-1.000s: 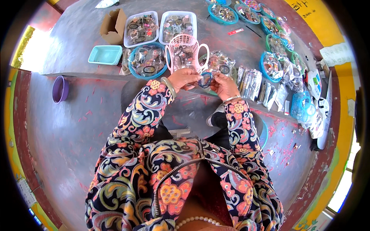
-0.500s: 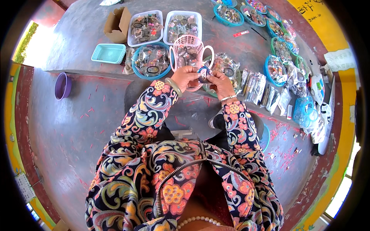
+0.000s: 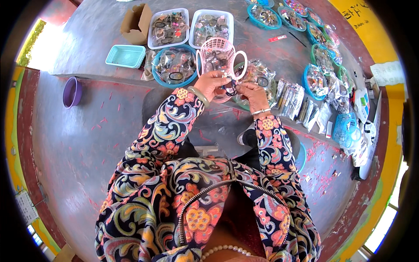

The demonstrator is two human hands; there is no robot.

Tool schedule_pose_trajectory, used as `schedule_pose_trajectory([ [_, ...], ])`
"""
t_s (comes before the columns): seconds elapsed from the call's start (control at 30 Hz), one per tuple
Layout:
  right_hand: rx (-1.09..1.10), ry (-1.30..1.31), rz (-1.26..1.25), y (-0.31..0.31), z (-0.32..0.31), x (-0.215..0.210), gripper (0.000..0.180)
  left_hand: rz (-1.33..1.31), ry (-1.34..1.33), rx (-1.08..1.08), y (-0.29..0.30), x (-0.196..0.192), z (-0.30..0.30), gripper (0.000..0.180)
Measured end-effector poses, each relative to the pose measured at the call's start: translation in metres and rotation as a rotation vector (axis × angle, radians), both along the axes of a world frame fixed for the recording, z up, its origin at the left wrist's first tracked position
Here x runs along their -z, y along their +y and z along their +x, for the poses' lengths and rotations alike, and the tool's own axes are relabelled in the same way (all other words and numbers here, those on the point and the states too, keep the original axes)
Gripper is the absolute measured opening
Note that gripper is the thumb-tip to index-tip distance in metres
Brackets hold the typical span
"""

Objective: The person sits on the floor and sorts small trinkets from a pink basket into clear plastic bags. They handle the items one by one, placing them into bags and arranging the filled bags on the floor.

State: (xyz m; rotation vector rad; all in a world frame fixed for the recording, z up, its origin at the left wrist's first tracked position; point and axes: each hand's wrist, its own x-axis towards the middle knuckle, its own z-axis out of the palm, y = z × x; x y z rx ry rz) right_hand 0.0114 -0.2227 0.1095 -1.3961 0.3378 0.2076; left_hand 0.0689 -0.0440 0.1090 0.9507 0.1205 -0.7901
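My left hand (image 3: 211,84) pinches one side of a dark hair tie (image 3: 230,88), with a bangle on its wrist. From the other side my right hand (image 3: 253,95) grips the same tie between thumb and fingers. Both hands are raised close together in front of a pink handled basket (image 3: 219,41), which holds more bagged hair ties. Small details of the held piece are hard to make out. Just beyond my right hand, a green basket (image 3: 244,105) holds clear bags with dark ring-shaped bands. Left of the pink basket stands a blue round basket (image 3: 155,74) of similar bags.
Two white trays (image 3: 150,40) of bagged pieces, a cardboard box (image 3: 134,25) and a turquoise basket (image 3: 125,56) stand on the raised ledge. Flat plastic packets (image 3: 290,99) and several filled baskets line the right. A purple tub (image 3: 72,92) sits on the floor, amid red scraps.
The hair tie has turned between my fingers and hangs lower-looking and darker. My right hand has shifted slightly right and down. The whole scene has moved a little rightward in view.
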Motion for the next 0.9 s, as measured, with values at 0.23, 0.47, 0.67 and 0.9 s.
schedule_pose_trajectory([
  [0.23, -0.115, -0.083, -0.184, 0.003, 0.001, -0.004, 0.015, 0.03, 0.013, 0.057, 0.004, 0.001, 0.002, 0.014],
  [0.47, -0.224, -0.044, -0.235, 0.005, 0.002, -0.012, 0.015, 0.154, 0.146, -0.047, 0.003, -0.011, -0.001, 0.018],
  [0.67, -0.108, 0.022, -0.063, 0.005, 0.0, -0.007, 0.015, 0.092, 0.116, -0.01, 0.002, -0.013, -0.001, 0.018],
  [0.9, 0.062, 0.033, 0.062, -0.002, 0.003, 0.008, 0.013, 0.048, 0.048, 0.013, 0.0, 0.008, 0.002, 0.015],
])
